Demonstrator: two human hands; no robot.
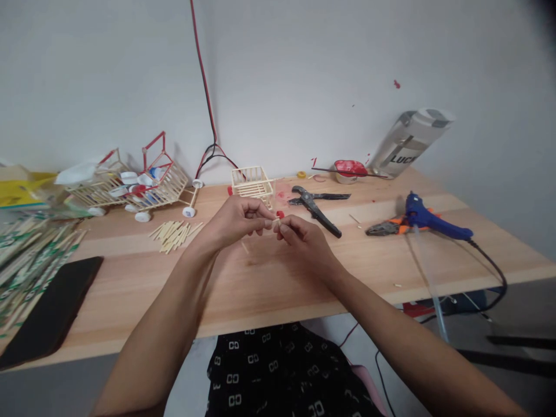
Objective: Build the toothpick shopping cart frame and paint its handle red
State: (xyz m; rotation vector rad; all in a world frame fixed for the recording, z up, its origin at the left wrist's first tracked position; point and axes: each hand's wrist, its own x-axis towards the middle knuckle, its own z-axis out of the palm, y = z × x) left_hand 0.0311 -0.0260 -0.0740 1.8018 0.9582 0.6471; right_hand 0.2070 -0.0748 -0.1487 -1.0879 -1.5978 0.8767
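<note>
My left hand [241,221] and my right hand [304,236] meet above the middle of the wooden table [269,284], fingers pinched together. Between the fingertips sits a small red cap [280,215] on a thin pale stick; which hand grips which part is hard to tell. Just behind the hands stands a small basket [252,182] built from pale sticks. A pile of short cut sticks [174,234] lies left of my left hand.
Black cutters [316,208] lie behind my right hand. A blue glue gun [428,219] rests over orange pliers [384,228] at the right, its cord running off the edge. Stick-built carts with bottle caps [134,185] stand back left. A black phone [52,313] and packed sticks lie at the left.
</note>
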